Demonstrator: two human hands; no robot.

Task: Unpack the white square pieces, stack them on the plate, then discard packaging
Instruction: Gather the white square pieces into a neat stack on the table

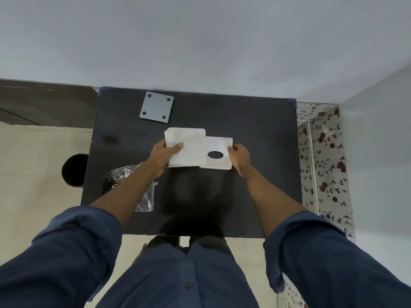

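A stack of white square pieces (189, 147) lies at the middle of the black table (255, 174), and my left hand (164, 155) grips its left edge, thumb on top. To its right, partly overlapping it, is a white cardboard sleeve (219, 155) with an oval cut-out. My right hand (239, 155) pinches the sleeve's right edge. A grey square plate (157, 107) with four dark dots sits apart at the far left of the table.
A crumpled clear plastic wrapper (142, 190) lies on the table under my left forearm. A black round bin (74, 170) stands on the floor to the table's left. A floral curtain (324, 163) hangs at the right; a wall runs behind.
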